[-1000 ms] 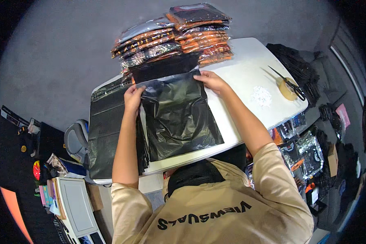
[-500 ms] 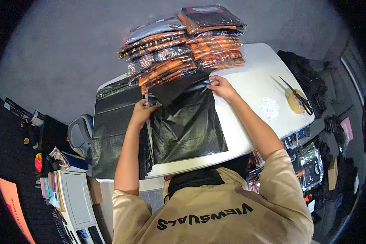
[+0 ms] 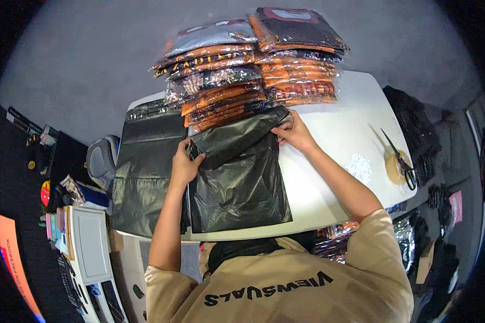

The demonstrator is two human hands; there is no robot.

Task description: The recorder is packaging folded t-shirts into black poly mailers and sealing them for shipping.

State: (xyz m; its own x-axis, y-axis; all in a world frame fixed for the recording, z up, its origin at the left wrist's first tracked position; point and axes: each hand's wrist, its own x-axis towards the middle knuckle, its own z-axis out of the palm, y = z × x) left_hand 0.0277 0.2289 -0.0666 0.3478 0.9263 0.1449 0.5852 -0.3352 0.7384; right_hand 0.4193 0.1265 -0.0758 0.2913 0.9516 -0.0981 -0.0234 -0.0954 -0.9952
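A black plastic mailer bag (image 3: 240, 191) lies flat on the white table, its top end folded over toward me in a broad band. My left hand (image 3: 185, 164) pinches the left end of that fold between thumb and fingers. At the fold's right end, my right hand (image 3: 295, 133) grips the plastic, thumb below and fingers curled behind. Left of this bag is a pile of black mailer bags (image 3: 145, 167), partly under my left forearm. Just beyond the fold rise two stacks of folded garments in clear bags, a left stack (image 3: 215, 81) and a right stack (image 3: 302, 70).
Toward the table's (image 3: 328, 145) right end are a heap of small white paper bits (image 3: 359, 167), a tape roll (image 3: 395, 168) and black-handled scissors (image 3: 406, 171) lying across it. A grey chair (image 3: 102, 167) and a white cabinet (image 3: 89, 242) stand to the left.
The top of the bag has been turned down toward me into a wider fold, with both hands still on it. The whole view has shifted slightly.
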